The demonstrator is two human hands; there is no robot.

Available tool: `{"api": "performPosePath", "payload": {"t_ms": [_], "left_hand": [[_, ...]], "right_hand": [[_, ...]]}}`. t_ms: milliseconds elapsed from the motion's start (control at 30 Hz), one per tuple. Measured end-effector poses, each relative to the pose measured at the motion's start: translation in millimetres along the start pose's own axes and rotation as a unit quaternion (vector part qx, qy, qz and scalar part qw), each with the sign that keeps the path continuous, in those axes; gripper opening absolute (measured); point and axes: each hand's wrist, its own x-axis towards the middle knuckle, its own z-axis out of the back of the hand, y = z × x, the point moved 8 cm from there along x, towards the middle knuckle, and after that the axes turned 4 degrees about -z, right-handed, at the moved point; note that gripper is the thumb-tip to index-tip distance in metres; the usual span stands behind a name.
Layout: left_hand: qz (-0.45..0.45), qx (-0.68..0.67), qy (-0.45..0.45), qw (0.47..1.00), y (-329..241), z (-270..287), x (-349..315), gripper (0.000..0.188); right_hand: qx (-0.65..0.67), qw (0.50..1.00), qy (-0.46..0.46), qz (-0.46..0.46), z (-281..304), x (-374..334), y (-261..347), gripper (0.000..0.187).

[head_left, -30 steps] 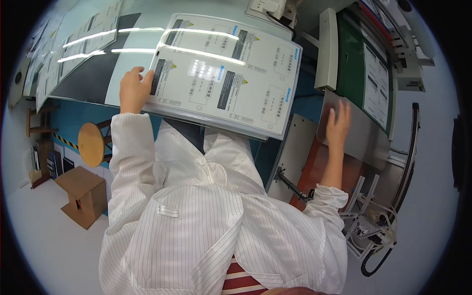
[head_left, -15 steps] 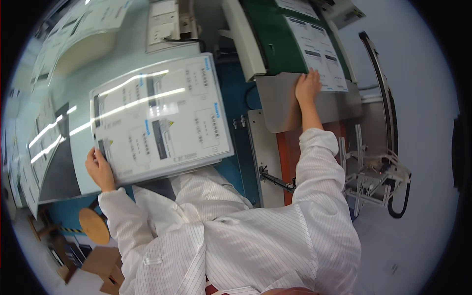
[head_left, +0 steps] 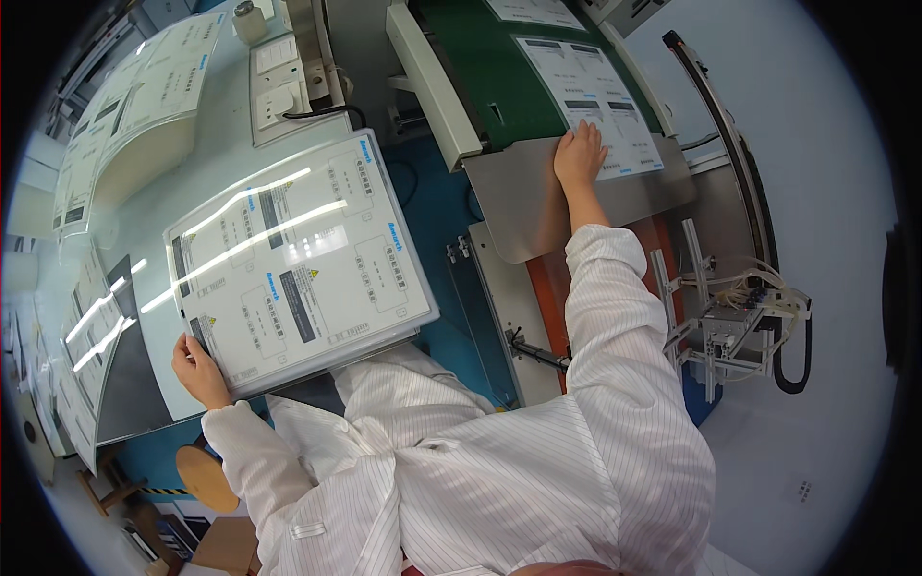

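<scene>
Spanning the green belt (head_left: 471, 58) and the metal plate (head_left: 523, 197) at its near end, that's my printed sheet (head_left: 594, 88), upper right on my feed! My right hand (head_left: 581, 156) is at its lower left edge, fingers nearly together; I can't tell if they pinch. Now my left hand (head_left: 199, 372): near corner of the printed stack (head_left: 336, 230) on the table (head_left: 158, 326), fingers slightly apart, grip unclear from here. Beyond that stack, I see white sockets (head_left: 279, 101).

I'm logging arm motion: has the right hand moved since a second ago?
Yes: against the fixed metal plate, the right hand moved forward, toward the green belt.
</scene>
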Motion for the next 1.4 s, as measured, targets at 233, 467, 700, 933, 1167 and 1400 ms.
{"api": "performPosePath", "payload": {"t_ms": [233, 467, 700, 933, 1167, 1400], "left_hand": [[-0.004, 0.029, -0.005, 1.0, -4, -3, -2, 0.035], [0.002, 0.045, -0.015, 0.999, -5, 4, -2, 0.033], [-0.024, 0.067, -0.032, 0.997, 0, 4, 0, 0.03], [-0.042, 0.035, -0.048, 0.997, -1, 0, 1, 0.026], [-0.138, 0.043, -0.127, 0.981, -52, 36, -22, 0.02], [0.104, -0.331, 0.083, 0.934, -60, 17, -19, 0.033]], "right_hand": [[-0.034, 0.989, 0.119, -0.077, 2, -20, -14, 0.062], [0.033, 0.985, 0.166, 0.02, 38, -104, 3, 0.065], [0.048, 0.955, 0.267, 0.123, 102, -190, 35, 0.08], [-0.074, 0.96, 0.237, 0.131, 106, -204, 42, 0.068], [0.288, 0.906, 0.298, 0.081, 163, -197, 92, 0.056], [0.405, 0.774, 0.255, 0.415, 254, -272, 214, 0.059]]}}
